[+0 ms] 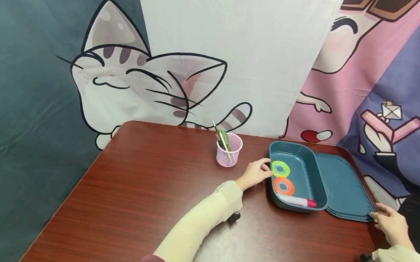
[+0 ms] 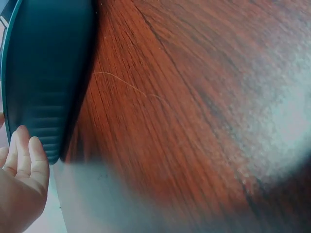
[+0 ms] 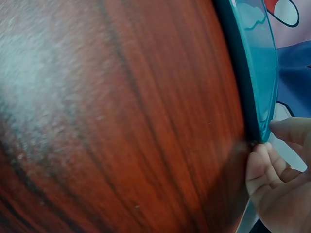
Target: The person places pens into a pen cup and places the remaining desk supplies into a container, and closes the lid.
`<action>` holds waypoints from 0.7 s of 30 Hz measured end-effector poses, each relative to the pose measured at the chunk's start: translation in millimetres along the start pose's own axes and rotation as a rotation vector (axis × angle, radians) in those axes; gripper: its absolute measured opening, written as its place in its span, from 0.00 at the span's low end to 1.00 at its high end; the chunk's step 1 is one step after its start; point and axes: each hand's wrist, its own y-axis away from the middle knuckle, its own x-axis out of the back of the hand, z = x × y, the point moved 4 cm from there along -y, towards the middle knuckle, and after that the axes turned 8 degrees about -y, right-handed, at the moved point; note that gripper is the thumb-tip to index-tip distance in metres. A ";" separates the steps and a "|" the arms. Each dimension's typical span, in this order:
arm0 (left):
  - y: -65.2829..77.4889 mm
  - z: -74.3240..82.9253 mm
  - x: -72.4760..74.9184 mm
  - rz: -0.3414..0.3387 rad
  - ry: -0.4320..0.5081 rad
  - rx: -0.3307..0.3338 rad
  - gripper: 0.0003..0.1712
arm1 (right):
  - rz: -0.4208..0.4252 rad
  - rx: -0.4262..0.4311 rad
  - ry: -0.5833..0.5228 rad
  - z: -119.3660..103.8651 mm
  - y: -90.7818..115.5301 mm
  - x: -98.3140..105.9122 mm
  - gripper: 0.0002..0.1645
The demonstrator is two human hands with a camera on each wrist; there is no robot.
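A dark teal box (image 1: 305, 170) stands at the right side of the table. Inside lie a green tape roll (image 1: 280, 169), an orange tape roll (image 1: 283, 186) and a white marker with a red cap (image 1: 296, 200). My left hand (image 1: 254, 174) touches the box's left side, its fingers fairly straight along the wall in the left wrist view. The matching teal lid (image 1: 343, 187) lies right of the box, against or partly under it; I cannot tell which. My right hand (image 1: 391, 225) pinches the lid's near right corner between thumb and fingers.
A pink mesh pen cup (image 1: 229, 151) holding several pens stands near the back edge, left of the box. The brown wooden table (image 1: 140, 190) ends at a printed cloth backdrop (image 1: 217, 49) behind it.
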 end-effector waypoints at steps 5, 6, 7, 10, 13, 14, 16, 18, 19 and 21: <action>-0.7 3.8 -1.0 0.009 -0.035 0.002 0.26 | 0.029 -0.033 0.056 1.4 0.0 -0.7 0.37; -0.8 4.3 -1.1 0.011 -0.034 0.005 0.27 | 0.034 -0.043 0.063 1.9 -0.4 -0.7 0.38; -0.8 4.6 -1.5 0.012 -0.034 0.007 0.27 | 0.037 -0.050 0.074 2.5 -1.0 -0.4 0.38; -0.6 5.3 -2.0 0.013 -0.033 0.018 0.27 | 0.031 -0.052 0.056 5.9 -2.9 0.5 0.37; -0.3 5.5 -2.6 0.012 -0.034 0.020 0.27 | 0.009 -0.045 0.006 8.3 -4.5 1.9 0.36; -0.3 5.4 -2.9 0.011 -0.035 0.020 0.27 | 0.000 -0.044 -0.015 8.9 -4.6 2.2 0.34; -0.7 5.0 -3.7 0.013 -0.037 0.016 0.28 | -0.017 -0.054 -0.019 7.4 -4.3 2.1 0.34; -1.0 4.5 -4.5 0.013 -0.040 0.011 0.28 | -0.029 -0.065 0.004 3.7 -3.3 1.4 0.34; -1.1 4.4 -4.8 0.014 -0.042 0.008 0.28 | -0.034 -0.070 0.020 1.4 -2.7 0.9 0.35; -1.2 4.3 -5.2 0.013 -0.046 0.008 0.28 | -0.046 -0.084 0.041 -2.2 -1.5 -0.2 0.37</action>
